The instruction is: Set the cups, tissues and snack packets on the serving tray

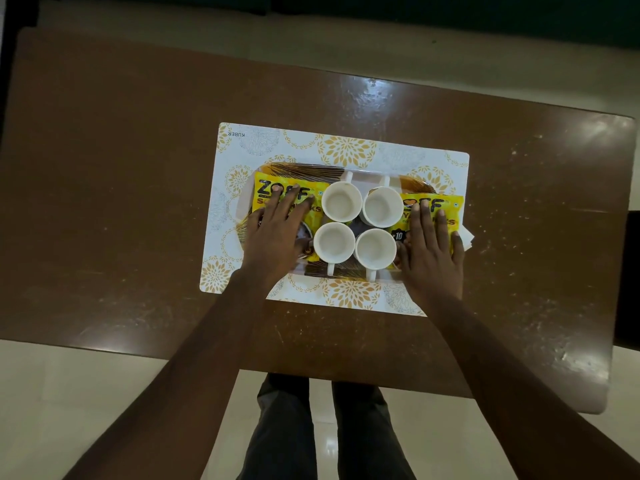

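Note:
A patterned serving tray (304,167) lies on a white and gold placemat (349,147). Several white cups (341,201) stand clustered in the tray's middle, all empty. A yellow snack packet (268,192) lies at the tray's left end, with my left hand (277,230) flat on it, fingers spread. Another yellow snack packet (446,206) lies at the right end under my right hand (433,251), also flat with fingers apart. White tissues (467,239) poke out beneath the right packet at the tray's right edge.
The placemat sits mid-table on a brown wooden table (138,202). Its near edge runs just above my legs (325,427) on the pale tiled floor. A dark object (628,278) stands past the table's right edge.

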